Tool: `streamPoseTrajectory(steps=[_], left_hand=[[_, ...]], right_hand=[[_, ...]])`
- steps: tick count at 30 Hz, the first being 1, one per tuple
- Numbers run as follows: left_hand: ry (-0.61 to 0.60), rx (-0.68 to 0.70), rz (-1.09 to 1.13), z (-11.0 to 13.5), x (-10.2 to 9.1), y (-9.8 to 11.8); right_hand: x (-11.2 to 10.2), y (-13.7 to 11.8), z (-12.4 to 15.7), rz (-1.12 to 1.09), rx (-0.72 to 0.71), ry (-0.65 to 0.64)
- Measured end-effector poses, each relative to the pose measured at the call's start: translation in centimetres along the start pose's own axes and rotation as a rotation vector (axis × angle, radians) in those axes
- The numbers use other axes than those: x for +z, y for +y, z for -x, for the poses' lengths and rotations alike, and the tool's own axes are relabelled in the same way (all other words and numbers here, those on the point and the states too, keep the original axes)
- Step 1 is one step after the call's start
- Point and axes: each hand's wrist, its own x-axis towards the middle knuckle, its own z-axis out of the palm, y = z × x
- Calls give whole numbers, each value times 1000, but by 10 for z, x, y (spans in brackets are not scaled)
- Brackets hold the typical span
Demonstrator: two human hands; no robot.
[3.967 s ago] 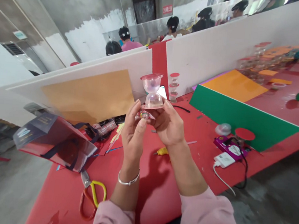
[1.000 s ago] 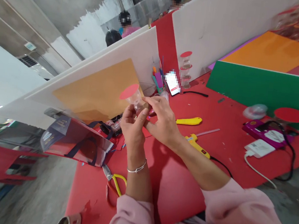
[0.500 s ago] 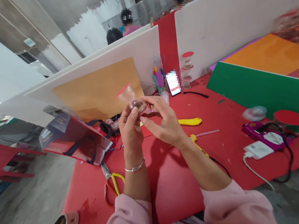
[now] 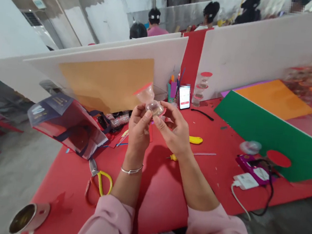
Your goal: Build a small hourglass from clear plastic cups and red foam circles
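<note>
Above the middle of the red table, both of my hands hold a clear plastic piece [image 4: 154,109], shaped like small cups joined end to end, with red rims. The fingers and thumb of my left hand [image 4: 140,124] are closed on its near left side. My right hand [image 4: 175,130] pinches its right side, thumb in front and fingers behind. A flared clear cup with a red edge [image 4: 146,92] sticks out at the upper left of the piece. My fingers hide part of the join. Below the right hand lies a yellow-handled tool [image 4: 174,157], mostly covered by my forearm.
Red-and-yellow-handled scissors [image 4: 99,182] and a mug [image 4: 40,214] are at left, near a bag [image 4: 81,133]. Behind stand a phone [image 4: 185,97] and stacked clear cups [image 4: 203,86]. A yellow cutter [image 4: 195,140], a purple power strip [image 4: 254,169] and a green board [image 4: 255,136] are rightward.
My view has swung left and levelled, so the table things appear shifted. Both hands still hold the plastic piece; the right fingers have curled in closer around its right side.
</note>
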Motion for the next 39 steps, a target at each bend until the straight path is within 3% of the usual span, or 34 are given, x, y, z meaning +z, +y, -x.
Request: streamPoseTrajectory(steps=[5,8,14,21,31,39], left_hand=[[-7,-38,23,-1,1,3],[2,-66,34,-1,0,3],[-26,-27,32,-2,-2,1],[-14,-47,50,-3,-2,-1],[-9,-93,137,-6,-7,1],[10,-157,189,-6,-7,5]], right_hand=[[2,1,3,58,-36,-11],[4,2,4,162,-70,45],[8,10,3,348,-298,171],[13,16,5,370,-331,165],[7,5,5,404,-344,55],[7,6,6,395,-251,-53]])
